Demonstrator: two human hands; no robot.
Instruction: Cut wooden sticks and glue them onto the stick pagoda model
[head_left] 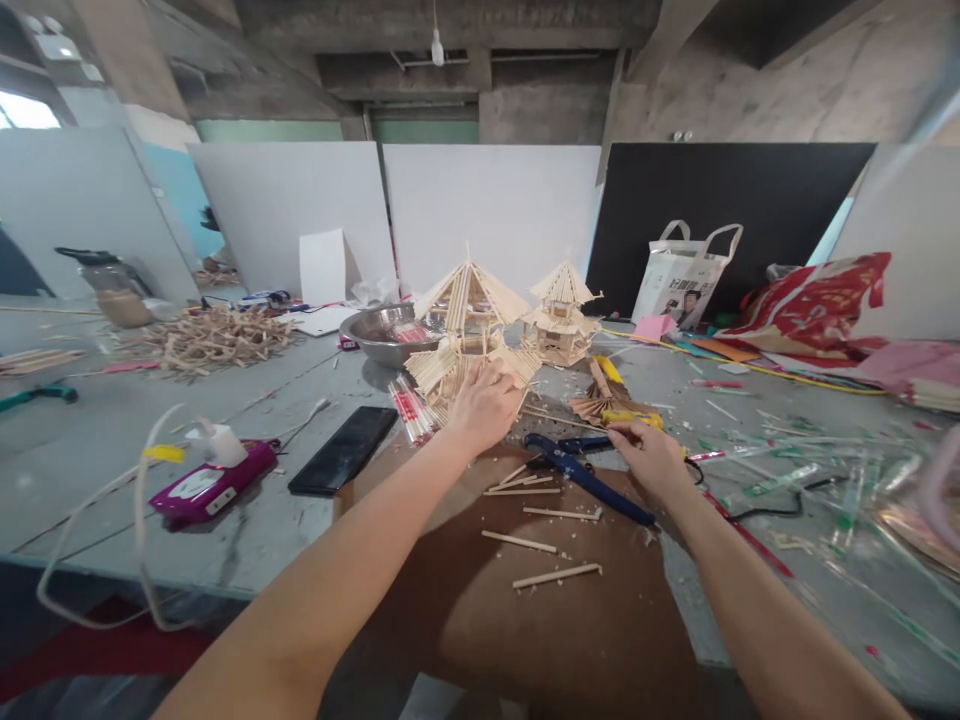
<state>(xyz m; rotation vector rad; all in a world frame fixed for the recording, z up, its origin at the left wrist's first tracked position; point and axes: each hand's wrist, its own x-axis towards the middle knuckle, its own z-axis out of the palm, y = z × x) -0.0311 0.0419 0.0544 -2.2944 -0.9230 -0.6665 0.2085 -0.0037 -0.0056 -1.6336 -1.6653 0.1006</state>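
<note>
In the head view, a pagoda model (471, 300) built from thin wooden sticks stands upright in front of me. My left hand (487, 405) grips its lower roof, with the fingertips partly hidden. To the right, my right hand (651, 455) has thumb and fingers pinched together; what is between them I cannot make out. Just behind those fingers lies a yellow-handled tool (634, 418). Blue-handled pliers (589, 478) rest between my hands. Several loose wooden sticks (556, 577) lie on the brown board (465, 620) nearer to me.
A second stick pagoda (564, 318) stands behind on the right. Left are a metal bowl (367, 335), a black phone (343, 450), a purple power strip (214, 490) and a heap of sticks (217, 340). Plastic wrappers (847, 500) and a white bag (679, 280) are right.
</note>
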